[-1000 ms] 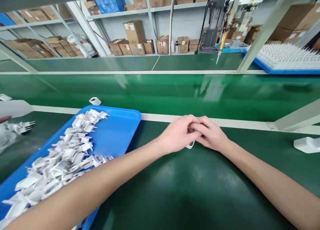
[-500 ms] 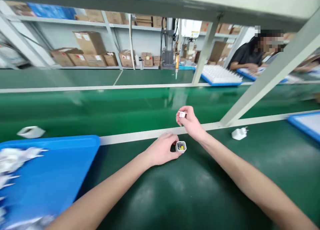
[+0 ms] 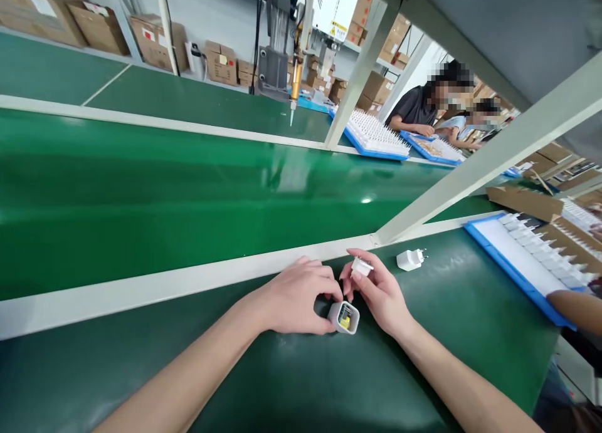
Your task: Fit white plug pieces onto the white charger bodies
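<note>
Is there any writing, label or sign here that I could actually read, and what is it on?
No text reads clearly.
Yellow warning sticker on the white machine panel: print too small.
White labels on the cardboard boxes: blurred.
Open white charger housing in the left hand and white cap in the right hand: no visible marking.

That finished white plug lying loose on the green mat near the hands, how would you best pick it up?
Probably by the white plastic plug adapter's blocky body, pinching its two flat sides from above. It lies on its side on the green mat with its metal pins pointing right, so come from the left or top, away from the pins.
</note>
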A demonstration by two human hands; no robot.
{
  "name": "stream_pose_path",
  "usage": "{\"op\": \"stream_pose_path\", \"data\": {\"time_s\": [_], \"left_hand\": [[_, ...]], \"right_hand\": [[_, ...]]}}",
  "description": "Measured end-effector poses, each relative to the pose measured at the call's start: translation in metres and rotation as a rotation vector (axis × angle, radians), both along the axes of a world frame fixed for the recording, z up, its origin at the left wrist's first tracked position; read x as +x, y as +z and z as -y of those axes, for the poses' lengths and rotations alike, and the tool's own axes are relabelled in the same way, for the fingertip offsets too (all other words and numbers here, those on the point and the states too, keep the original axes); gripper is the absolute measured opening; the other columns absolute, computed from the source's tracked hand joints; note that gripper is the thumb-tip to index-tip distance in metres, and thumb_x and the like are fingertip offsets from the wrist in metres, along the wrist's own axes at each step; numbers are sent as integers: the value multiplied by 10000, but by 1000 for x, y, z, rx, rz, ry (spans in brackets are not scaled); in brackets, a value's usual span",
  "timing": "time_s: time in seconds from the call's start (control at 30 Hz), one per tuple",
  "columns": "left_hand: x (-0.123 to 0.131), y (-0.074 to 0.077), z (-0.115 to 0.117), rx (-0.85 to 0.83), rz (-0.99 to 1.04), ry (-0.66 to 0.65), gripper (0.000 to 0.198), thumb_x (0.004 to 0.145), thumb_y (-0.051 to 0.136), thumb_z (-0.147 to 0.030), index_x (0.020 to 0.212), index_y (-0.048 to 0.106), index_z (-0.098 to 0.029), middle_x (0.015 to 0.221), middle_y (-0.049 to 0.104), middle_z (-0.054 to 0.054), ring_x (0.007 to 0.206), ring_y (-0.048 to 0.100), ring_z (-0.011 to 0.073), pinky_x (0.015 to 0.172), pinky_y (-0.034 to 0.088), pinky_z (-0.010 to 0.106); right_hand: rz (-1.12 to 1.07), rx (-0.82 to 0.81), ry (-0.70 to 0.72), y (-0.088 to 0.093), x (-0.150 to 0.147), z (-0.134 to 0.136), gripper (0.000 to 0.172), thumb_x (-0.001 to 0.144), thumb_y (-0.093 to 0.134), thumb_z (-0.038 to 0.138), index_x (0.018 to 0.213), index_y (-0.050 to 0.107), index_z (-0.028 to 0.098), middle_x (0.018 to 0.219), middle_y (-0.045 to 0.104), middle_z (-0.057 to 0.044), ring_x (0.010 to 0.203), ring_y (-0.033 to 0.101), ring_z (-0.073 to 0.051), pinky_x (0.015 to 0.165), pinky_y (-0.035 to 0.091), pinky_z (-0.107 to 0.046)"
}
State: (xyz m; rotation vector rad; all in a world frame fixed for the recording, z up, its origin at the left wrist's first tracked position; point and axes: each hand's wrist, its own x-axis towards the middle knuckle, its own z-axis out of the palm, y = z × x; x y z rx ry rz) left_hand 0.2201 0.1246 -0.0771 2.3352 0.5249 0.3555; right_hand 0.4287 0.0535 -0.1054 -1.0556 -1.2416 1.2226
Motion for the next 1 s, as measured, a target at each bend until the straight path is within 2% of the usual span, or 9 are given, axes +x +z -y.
{"op": "stream_pose_path", "data": {"time_s": [0.2, 0.27, 0.43, 0.6, 0.67, 0.73, 0.8, 0.9, 1.0], "left_hand": [[-5, 5, -2, -70, -26, -28, 207, 766, 815, -374, 942, 733, -303, 958, 636, -30, 946, 540, 177, 908, 357, 319], [-5, 5, 1, -28, -35, -9, 207, 763, 797, -373, 906, 695, -263, 949, 612, -23, 914, 516, 176, 886, 350, 332], [-1, 8, 10, 126, -95, 5, 132, 749, 664, -283, 807, 578, -202, 884, 535, -1, 827, 455, 173, 811, 323, 356], [1, 3, 18, 196, -103, 35, 152, 720, 654, -278, 783, 545, -192, 822, 509, 5, 803, 423, 180, 767, 301, 354], [1, -1, 20, 209, -100, 56, 190, 748, 679, -319, 742, 542, -188, 773, 496, -1, 782, 413, 178, 752, 290, 355], [1, -4, 21, 207, -92, 56, 362, 774, 734, -461, 674, 527, -181, 742, 490, -5, 777, 417, 180, 750, 287, 356], [1, -2, 20, 169, -90, 54, 528, 700, 790, -622, 648, 511, -177, 726, 494, -14, 770, 426, 177, 752, 294, 352], [2, 6, 19, 61, -81, 95, 583, 570, 882, -613, 823, 575, -187, 803, 554, -32, 780, 462, 170, 760, 322, 337], [1, 12, 19, 11, -67, 86, 424, 692, 851, -436, 980, 624, -224, 918, 589, -32, 857, 502, 173, 807, 339, 330]], "right_hand": [[318, -61, 96, 10, 6, 22, 443, 1029, 555, 381, 1449, 433, 315, 828, 570, 14, 657, 492, -134, 606, 421, -276], [298, -96, 61, 8, 6, 27, 473, 1022, 578, 372, 1450, 382, 321, 818, 552, 24, 676, 488, -134, 610, 412, -265], [141, -73, -44, 6, 5, 25, 206, 1006, 619, 345, 1174, 510, 296, 802, 525, 41, 630, 456, -104, 572, 394, -237], [182, -7, 53, 11, 7, 23, 312, 1054, 515, 363, 1356, 518, 283, 801, 545, 16, 678, 480, -122, 615, 415, -254], [147, -20, 66, 11, 7, 24, 348, 1050, 528, 349, 1390, 476, 301, 793, 552, 24, 673, 486, -120, 608, 421, -244], [101, -6, 59, 11, 7, 24, 326, 1036, 561, 327, 1350, 477, 321, 803, 575, 31, 679, 509, -115, 616, 442, -233], [112, 31, 65, 12, 7, 24, 271, 1017, 598, 306, 1279, 530, 319, 855, 612, 21, 729, 548, -118, 661, 474, -233], [202, 90, 101, 13, 8, 24, 250, 999, 624, 281, 1248, 604, 302, 956, 639, -9, 842, 591, -135, 752, 507, -247], [194, 124, 94, 13, 8, 23, 328, 993, 635, 258, 1308, 566, 315, 924, 634, 3, 849, 608, -134, 774, 520, -244]]}}
